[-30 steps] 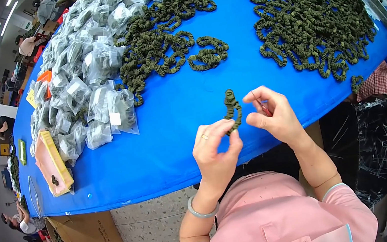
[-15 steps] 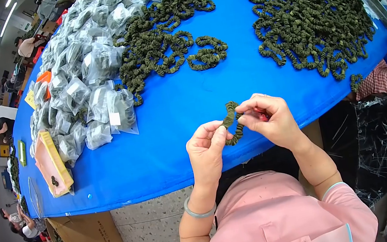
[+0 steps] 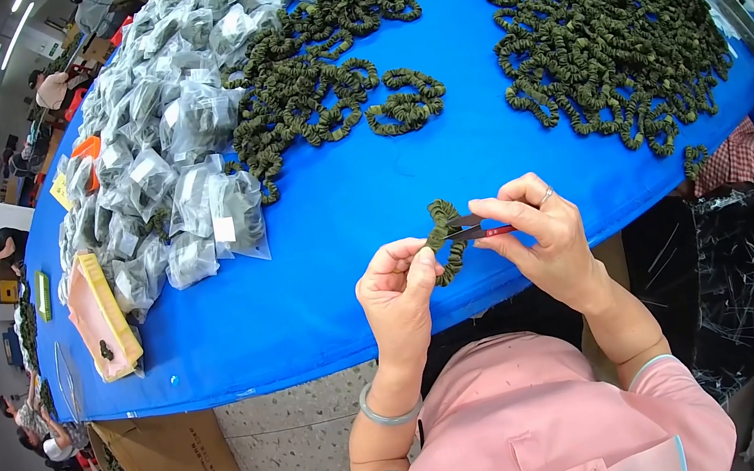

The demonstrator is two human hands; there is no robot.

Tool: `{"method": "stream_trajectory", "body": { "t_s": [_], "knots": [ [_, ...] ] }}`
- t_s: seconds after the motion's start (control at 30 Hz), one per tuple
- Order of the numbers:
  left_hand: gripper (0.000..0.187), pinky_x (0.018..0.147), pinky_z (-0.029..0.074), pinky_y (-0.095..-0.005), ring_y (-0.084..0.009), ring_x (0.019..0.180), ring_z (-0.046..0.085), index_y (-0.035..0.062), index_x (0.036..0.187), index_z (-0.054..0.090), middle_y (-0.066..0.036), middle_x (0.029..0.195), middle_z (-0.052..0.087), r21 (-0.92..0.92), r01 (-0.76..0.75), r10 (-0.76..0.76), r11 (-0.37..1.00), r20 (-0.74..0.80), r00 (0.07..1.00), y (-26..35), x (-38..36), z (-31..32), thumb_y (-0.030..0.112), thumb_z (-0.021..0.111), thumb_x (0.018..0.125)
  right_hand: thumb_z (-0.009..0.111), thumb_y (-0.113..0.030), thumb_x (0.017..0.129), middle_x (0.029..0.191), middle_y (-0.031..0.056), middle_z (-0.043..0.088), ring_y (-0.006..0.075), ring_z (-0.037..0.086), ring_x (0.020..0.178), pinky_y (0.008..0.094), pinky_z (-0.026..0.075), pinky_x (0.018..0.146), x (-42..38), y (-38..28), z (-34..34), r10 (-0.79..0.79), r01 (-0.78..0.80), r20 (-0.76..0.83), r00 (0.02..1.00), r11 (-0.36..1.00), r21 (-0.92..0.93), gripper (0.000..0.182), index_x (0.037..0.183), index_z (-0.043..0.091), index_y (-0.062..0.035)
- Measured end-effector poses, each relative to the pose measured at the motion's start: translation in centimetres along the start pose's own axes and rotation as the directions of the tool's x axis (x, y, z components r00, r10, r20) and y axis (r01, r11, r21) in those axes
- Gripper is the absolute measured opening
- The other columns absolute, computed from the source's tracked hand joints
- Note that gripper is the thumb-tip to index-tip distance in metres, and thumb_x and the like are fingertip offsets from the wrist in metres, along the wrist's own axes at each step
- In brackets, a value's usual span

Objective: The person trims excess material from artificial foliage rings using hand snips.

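My left hand (image 3: 396, 294) pinches the left side of a dark green scrunchie (image 3: 440, 214), held up over the table's near edge. In my right hand (image 3: 546, 230) is a small pair of thread snips (image 3: 469, 230) with dark blades and a red part at the grip. The blades point left and reach the scrunchie's right side, close to my left fingertips. They look parted, but I cannot make out any thread between them. Farther back lie a heap of dark green scrunchies (image 3: 306, 99) and a larger heap of the same (image 3: 609, 51) on the right.
A blue-covered table (image 3: 345, 221) curves around in front. Many clear bags (image 3: 156, 177) of scrunchies pile up at the left. Near them sits a yellow-rimmed tray (image 3: 126, 320) with a pink inside. A cardboard box (image 3: 190, 453) stands on the floor. People are in the left background.
My right hand has shifted slightly right from the scrunchie, and the snips, earlier tucked in the palm, now extend to it. My left hand and the scrunchie have moved slightly left.
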State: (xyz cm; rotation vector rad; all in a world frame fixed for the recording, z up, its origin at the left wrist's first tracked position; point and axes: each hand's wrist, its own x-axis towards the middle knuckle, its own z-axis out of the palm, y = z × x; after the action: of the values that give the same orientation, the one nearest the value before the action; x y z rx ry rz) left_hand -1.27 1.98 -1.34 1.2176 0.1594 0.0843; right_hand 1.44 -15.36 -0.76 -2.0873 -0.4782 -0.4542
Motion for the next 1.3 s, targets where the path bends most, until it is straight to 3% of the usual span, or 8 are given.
{"method": "stream_trajectory", "body": {
  "t_s": [0.3, 0.43, 0.6, 0.8, 0.93, 0.97, 1.1, 1.3],
  "knots": [
    [0.012, 0.061, 0.045, -0.0172, -0.0089, 0.065, 0.056, -0.0013, 0.095, 0.061, -0.006, 0.076, 0.062, -0.051, 0.044, -0.043, 0.998, 0.024, 0.999, -0.1, 0.1, -0.2, -0.001, 0.06, 0.083, 0.077, -0.002, 0.065, 0.086, 0.0032, 0.056, 0.0092, 0.047, 0.06, 0.0207, 0.04, 0.05, 0.2, 0.1, -0.1, 0.012, -0.015, 0.029, 1.0, 0.994, 0.113, 0.039, 0.102, 0.069, -0.0105],
    [0.011, 0.064, 0.045, -0.0183, -0.0102, 0.067, 0.056, -0.0011, 0.095, 0.061, -0.006, 0.076, 0.061, -0.137, 0.128, -0.122, 0.982, 0.053, 0.991, -0.9, 0.2, -0.5, -0.001, 0.06, 0.083, 0.076, 0.0, 0.067, 0.087, 0.0028, 0.056, 0.0094, 0.048, 0.063, 0.0199, 0.041, 0.053, 0.3, 1.0, -0.5, 0.175, -0.254, 0.185, 0.967, 0.72, 0.646, 0.039, 0.103, 0.068, -0.0091],
    [0.011, 0.065, 0.045, -0.0191, -0.0105, 0.068, 0.056, -0.0014, 0.095, 0.061, -0.007, 0.076, 0.061, -0.151, 0.093, -0.092, 0.984, 0.011, 0.996, -0.6, 0.1, -0.2, -0.002, 0.059, 0.084, 0.076, 0.002, 0.068, 0.089, 0.0025, 0.056, 0.0087, 0.047, 0.066, 0.019, 0.039, 0.053, -0.1, 0.3, -0.2, 0.14, -0.168, 0.108, 0.984, 0.932, 0.321, 0.037, 0.102, 0.069, -0.0077],
    [0.012, 0.065, 0.046, -0.0195, -0.0106, 0.067, 0.055, -0.0013, 0.096, 0.061, -0.006, 0.076, 0.061, -0.127, 0.036, -0.038, 0.991, -0.013, 0.999, -0.7, 0.0, 0.1, -0.002, 0.059, 0.084, 0.075, -0.001, 0.071, 0.081, 0.0015, 0.056, 0.0072, 0.046, 0.064, 0.0178, 0.037, 0.052, -0.2, 0.0, 0.4, 0.174, -0.184, 0.062, 0.983, 0.929, 0.321, 0.028, 0.098, 0.07, -0.006],
    [0.014, 0.064, 0.046, -0.0213, -0.0116, 0.07, 0.056, -0.0014, 0.098, 0.06, -0.007, 0.076, 0.061, 0.536, -0.48, 0.403, 0.694, 0.263, 0.876, -1.1, 0.2, 0.0, -0.003, 0.058, 0.084, 0.073, -0.009, 0.077, 0.068, -0.0006, 0.054, 0.0054, 0.042, 0.059, 0.0165, 0.032, 0.05, 0.3, 0.0, -0.1, 0.402, -0.534, 0.351, 0.846, 0.636, 0.557, 0.016, 0.092, 0.07, -0.0031],
    [0.014, 0.064, 0.046, -0.0213, -0.0116, 0.07, 0.056, -0.0014, 0.098, 0.06, -0.007, 0.076, 0.061, 0.534, -0.48, 0.402, 0.696, 0.265, 0.877, -1.0, 0.1, 0.1, -0.003, 0.058, 0.084, 0.073, -0.009, 0.077, 0.068, -0.0006, 0.054, 0.0054, 0.042, 0.059, 0.0165, 0.032, 0.05, 0.5, 0.1, -0.2, 0.405, -0.534, 0.349, 0.845, 0.636, 0.557, 0.016, 0.092, 0.07, -0.0031],
    [0.015, 0.067, 0.045, -0.0228, -0.0126, 0.075, 0.056, -0.001, 0.1, 0.06, -0.007, 0.077, 0.062, -0.077, 0.089, -0.088, 0.993, 0.018, 0.996, -0.5, -0.3, 0.7, -0.001, 0.058, 0.086, 0.069, -0.015, 0.082, 0.058, -0.0031, 0.048, 0.0045, 0.037, 0.053, 0.0168, 0.029, 0.048, 1.4, 0.1, 0.3, 0.43, -0.609, 0.438, 0.789, 0.451, 0.653, 0.014, 0.085, 0.069, -0.0017],
    [0.015, 0.071, 0.044, -0.0231, -0.0131, 0.078, 0.056, -0.0005, 0.101, 0.06, -0.008, 0.08, 0.061, -0.344, 0.251, -0.223, 0.905, 0.119, 0.967, -0.9, 0.3, -0.3, 0.003, 0.057, 0.087, 0.065, -0.015, 0.084, 0.056, -0.0036, 0.047, 0.0042, 0.033, 0.051, 0.0177, 0.027, 0.046, 1.4, 0.2, 1.1, 0.423, -0.57, 0.387, 0.82, 0.534, 0.624, 0.015, 0.079, 0.069, -0.0012]
  ]
}}
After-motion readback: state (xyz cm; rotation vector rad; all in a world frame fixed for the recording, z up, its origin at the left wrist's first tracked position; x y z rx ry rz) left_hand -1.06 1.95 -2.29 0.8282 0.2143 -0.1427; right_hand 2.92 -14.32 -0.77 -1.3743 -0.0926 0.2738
